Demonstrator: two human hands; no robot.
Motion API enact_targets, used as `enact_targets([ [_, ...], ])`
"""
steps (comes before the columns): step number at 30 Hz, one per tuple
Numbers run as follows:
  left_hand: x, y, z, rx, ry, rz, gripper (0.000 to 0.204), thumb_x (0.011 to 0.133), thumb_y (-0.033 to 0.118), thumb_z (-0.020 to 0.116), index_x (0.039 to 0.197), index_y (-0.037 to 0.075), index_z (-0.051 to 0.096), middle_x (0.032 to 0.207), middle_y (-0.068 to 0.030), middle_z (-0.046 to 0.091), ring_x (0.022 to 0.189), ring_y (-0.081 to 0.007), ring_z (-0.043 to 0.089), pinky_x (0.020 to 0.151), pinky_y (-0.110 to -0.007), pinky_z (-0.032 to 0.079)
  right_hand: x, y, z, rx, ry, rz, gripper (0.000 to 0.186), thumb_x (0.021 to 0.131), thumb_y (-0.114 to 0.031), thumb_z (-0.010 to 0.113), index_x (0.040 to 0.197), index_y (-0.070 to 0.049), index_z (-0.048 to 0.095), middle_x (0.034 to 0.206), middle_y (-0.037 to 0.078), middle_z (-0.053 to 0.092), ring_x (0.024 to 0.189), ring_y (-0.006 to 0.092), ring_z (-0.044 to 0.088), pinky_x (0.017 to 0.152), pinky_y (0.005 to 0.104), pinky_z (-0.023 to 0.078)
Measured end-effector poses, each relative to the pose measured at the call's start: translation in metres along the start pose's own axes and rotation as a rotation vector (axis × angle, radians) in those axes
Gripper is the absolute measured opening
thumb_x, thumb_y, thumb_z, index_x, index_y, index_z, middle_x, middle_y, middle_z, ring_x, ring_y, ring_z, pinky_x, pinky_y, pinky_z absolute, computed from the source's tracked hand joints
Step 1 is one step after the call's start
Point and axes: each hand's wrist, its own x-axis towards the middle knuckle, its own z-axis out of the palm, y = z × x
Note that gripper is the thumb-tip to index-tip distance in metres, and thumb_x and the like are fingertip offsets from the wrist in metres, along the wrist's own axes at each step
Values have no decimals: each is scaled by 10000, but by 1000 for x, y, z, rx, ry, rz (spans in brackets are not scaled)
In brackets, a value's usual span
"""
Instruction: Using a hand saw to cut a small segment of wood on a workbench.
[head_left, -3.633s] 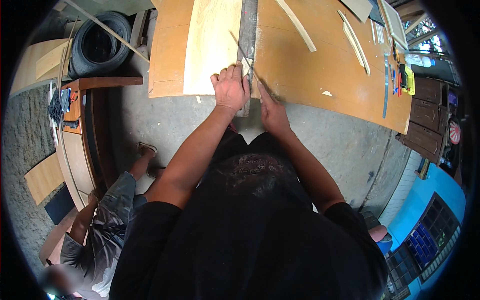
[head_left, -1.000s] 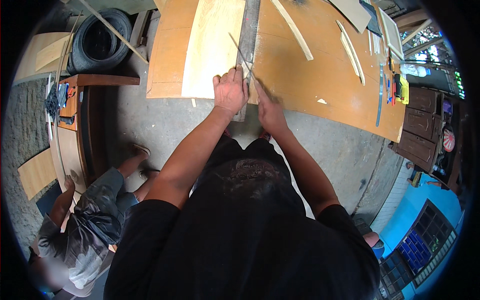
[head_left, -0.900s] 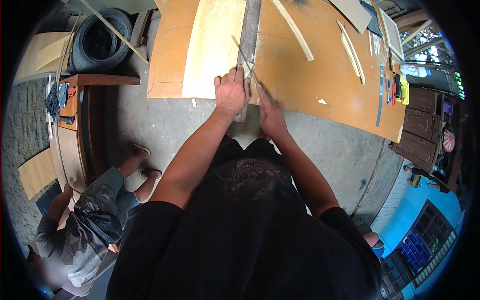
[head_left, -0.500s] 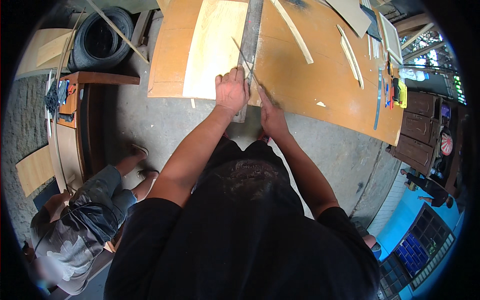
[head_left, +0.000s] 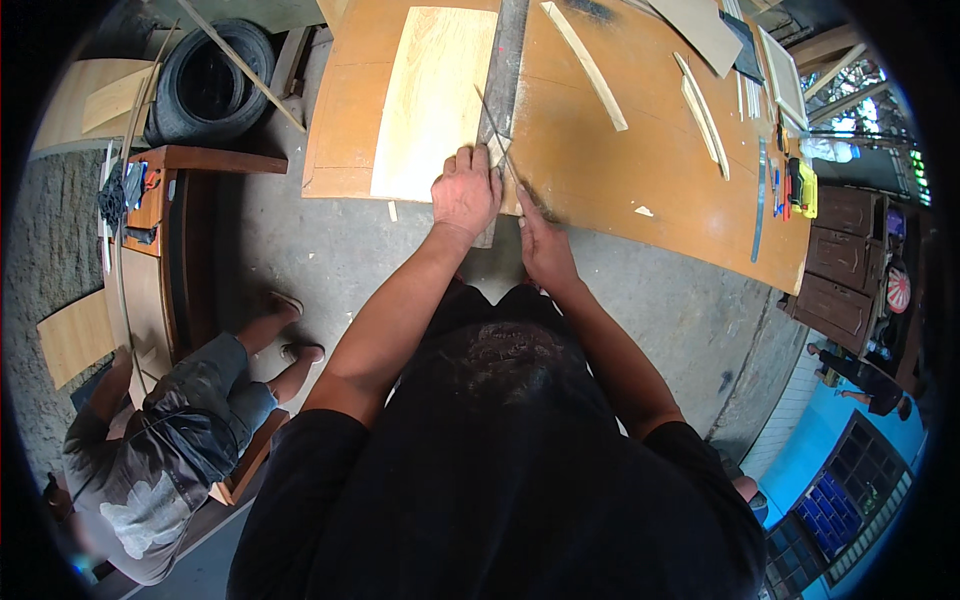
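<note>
My left hand (head_left: 466, 195) presses down at the near edge of the bench, fingers curled over a small pale piece of wood (head_left: 499, 148) that lies on a grey strip (head_left: 507, 70). The piece's lower part is hidden under the fingers. Just right of it, my right hand (head_left: 547, 245) is closed around the near end of a long, thin, dark saw-like blade (head_left: 489, 115), seen edge-on; the grip hides its handle. That blade slants away to the left, across the small piece. A wide pale board (head_left: 430, 100) lies flat to the left of my left hand.
Curved wooden strips (head_left: 585, 65) (head_left: 703, 120) lie on the brown bench top (head_left: 640, 170). Tools, including a yellow one (head_left: 803, 187), sit at its right edge. A tyre (head_left: 215, 85) and a wooden desk (head_left: 215, 160) stand left. Another person (head_left: 180, 440) sits at lower left.
The blade and my right hand have drawn slightly back toward me. My left hand keeps its place at the bench edge, and the whole view has shifted a little.
</note>
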Motion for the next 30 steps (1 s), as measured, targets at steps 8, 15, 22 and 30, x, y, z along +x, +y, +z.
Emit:
enact_targets([
  [8, 4, -2, 4, 31, 115, 44, 456, 896, 284, 635, 1275, 35, 590, 1078, -119, 586, 965, -293, 623, 722, -412, 571, -8, 1, 3, -68, -15, 74, 516, 997, -96, 479, 1504, -143, 391, 1072, 314, 636, 987, 470, 636, 879, 466, 509],
  [15, -1, -10, 13, -9, 170, 87, 428, 910, 267, 626, 1254, 14, 608, 1100, -124, 606, 928, -294, 634, 721, -407, 559, -98, 14, -2, 54, -31, 161, 555, 979, -87, 492, 1513, -185, 378, 989, 304, 651, 905, 467, 645, 794, 505, 513],
  [22, 1, -7, 12, -10, 161, 130, 429, 911, 260, 623, 1256, 7, 605, 1093, -117, 607, 935, -280, 635, 718, -397, 560, 5, 3, 3, -93, 66, -61, 531, 989, -93, 467, 1508, -160, 380, 980, 314, 647, 852, 466, 647, 752, 526, 504],
  [30, 0, -6, 12, -24, 131, 52, 442, 913, 277, 611, 1260, 7, 573, 1095, -111, 579, 979, -274, 614, 731, -418, 561, -75, 4, 1, -15, -76, 232, 520, 996, -96, 459, 1505, -178, 392, 993, 296, 658, 885, 434, 667, 754, 488, 521],
])
